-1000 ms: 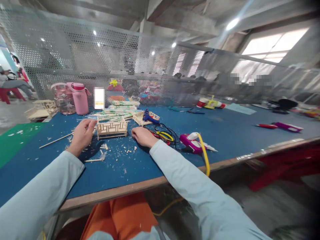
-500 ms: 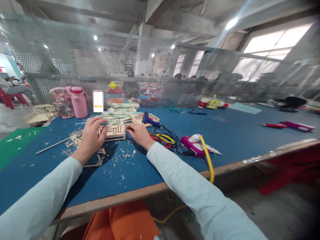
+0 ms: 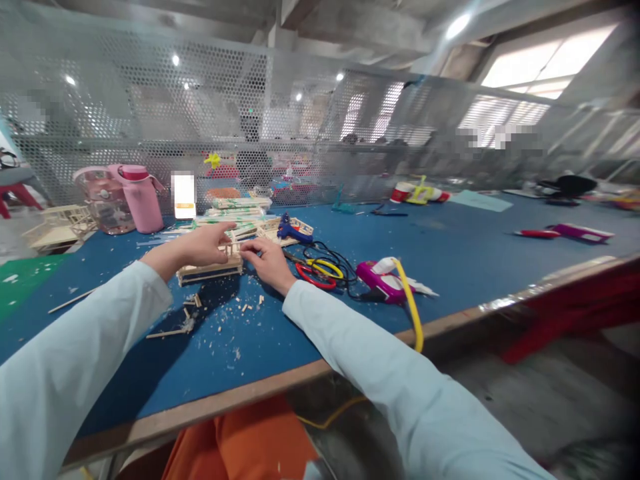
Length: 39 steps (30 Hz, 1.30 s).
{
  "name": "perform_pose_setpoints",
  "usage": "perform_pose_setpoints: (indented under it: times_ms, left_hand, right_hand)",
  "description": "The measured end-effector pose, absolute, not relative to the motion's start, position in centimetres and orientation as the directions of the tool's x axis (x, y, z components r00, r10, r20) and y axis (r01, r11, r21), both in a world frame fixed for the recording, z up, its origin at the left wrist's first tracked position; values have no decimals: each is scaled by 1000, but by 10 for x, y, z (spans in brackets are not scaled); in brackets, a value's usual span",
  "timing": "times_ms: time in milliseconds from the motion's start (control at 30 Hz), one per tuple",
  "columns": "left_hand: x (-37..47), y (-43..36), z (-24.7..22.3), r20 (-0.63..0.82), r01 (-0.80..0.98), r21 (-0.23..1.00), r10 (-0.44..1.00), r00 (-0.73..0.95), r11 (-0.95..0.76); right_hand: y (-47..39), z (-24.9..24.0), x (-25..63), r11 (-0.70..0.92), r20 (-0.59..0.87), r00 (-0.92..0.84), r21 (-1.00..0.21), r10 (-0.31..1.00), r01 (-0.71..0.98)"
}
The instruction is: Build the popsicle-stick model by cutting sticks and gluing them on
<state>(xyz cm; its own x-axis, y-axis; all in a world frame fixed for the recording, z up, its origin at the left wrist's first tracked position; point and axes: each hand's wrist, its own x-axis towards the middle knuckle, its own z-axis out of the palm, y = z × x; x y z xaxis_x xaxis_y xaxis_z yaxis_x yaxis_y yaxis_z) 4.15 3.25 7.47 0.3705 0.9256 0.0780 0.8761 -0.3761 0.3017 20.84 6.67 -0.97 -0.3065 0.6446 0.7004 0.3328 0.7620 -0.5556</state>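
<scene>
A small frame of pale wooden sticks [image 3: 213, 270] stands on the blue tabletop. Over its upper side reaches my left hand [image 3: 203, 248], thumb and fingers apart, with the fingertips near its right part. At the frame's right end my right hand [image 3: 267, 261] has thumb and forefinger pressed together; whatever is between them is too small to make out. Behind the hands lie bundled sticks [image 3: 235, 212] and a blue glue gun [image 3: 295, 230], which rests by another wooden piece [image 3: 267, 230].
Scissors with red and yellow handles [image 3: 316, 273] and black cable lie right of my right hand. Beyond are a purple-and-white tool [image 3: 383, 280] with a yellow strap, a pink bottle [image 3: 143, 203], a lit phone [image 3: 184, 197] and wood scraps [image 3: 193, 307].
My left hand has moved right across the wooden frame, its fingers now pointing toward my right hand. The view has shifted slightly; my right hand stays at the frame's right end.
</scene>
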Motion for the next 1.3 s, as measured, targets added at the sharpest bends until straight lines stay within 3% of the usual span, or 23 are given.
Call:
perform_pose_setpoints:
  times_ms: [133,233,333,400,467,600,733,933,1067,1133,1233,1300]
  left_hand:
    - [40,28,71,186,867,287,911,368,-409]
    - [33,12,63,497,865,263,828,258,-428]
    - [24,-7,49,722,861,279,684,104,-425]
    - [16,-16,38,765,862,273,640,75,-427]
    - [9,-19,29,792,863,252,606,76,-438]
    - [1,-18,19,828,848,229,554,89,-478]
    - [1,-19,16,867,847,210,494,69,-488]
    - [22,-27,13,918,821,169,390,70,-545]
    - [51,-26,11,857,721,276,502,115,-636]
    - [64,-24,10,802,654,384,587,114,-652]
    - [75,-23,8,681,576,601,733,-4,-555]
    - [77,-24,7,573,465,747,815,-89,-475]
  right_hand:
    - [65,-9,206,729,677,-271,-618,684,294]
    - [66,-2,213,686,636,-258,-674,727,273]
    - [66,6,229,626,491,-420,-723,763,292]
    - [64,10,240,609,321,-594,-697,737,379]
    - [60,12,247,631,183,-677,-588,713,506]
    - [48,17,252,715,137,-726,-370,674,593]
    - [41,17,251,767,8,-834,-397,552,504]
    - [40,14,247,758,-21,-830,-396,557,518]
    - [42,13,246,690,4,-780,-469,626,551]
    - [42,13,244,666,102,-739,-528,666,527]
    - [38,14,238,557,276,-610,-760,743,334]
    - [32,16,232,408,289,-542,-906,789,111]
